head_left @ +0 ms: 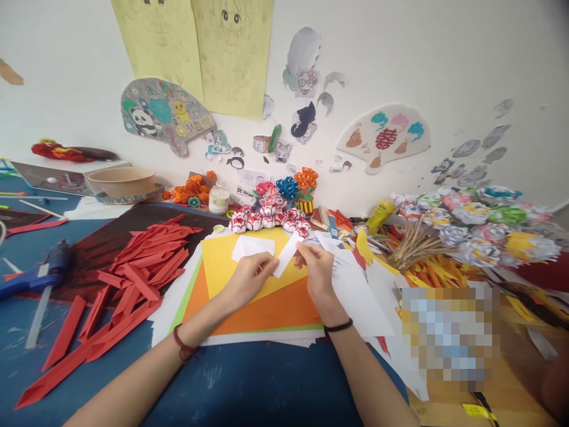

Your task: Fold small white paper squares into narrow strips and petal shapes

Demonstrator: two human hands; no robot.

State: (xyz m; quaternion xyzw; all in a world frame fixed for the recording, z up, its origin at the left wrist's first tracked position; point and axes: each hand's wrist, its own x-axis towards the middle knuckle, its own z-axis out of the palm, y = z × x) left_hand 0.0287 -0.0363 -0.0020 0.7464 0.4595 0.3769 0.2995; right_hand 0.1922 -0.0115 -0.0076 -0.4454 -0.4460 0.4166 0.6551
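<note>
A narrow white paper strip (287, 256) slants between my two hands above the colored sheets. My left hand (252, 276) pinches its lower end, and my right hand (315, 261) grips it farther up along the right edge. Just behind my left hand lies another white piece of paper (253, 245). Beneath both hands is a yellow sheet (222, 261), stacked over an orange sheet (258, 317) and a green one. Red-and-white paper flowers (267, 219) stand in a row at the far edge of the stack.
Folded red paper strips (133, 284) are heaped on the left beside a blue glue gun (48, 270). White paper scraps (355, 290) and a bunch of paper flowers (484, 222) lie on the right. A round container (122, 182) stands near the wall, and a blurred patch hides something at right.
</note>
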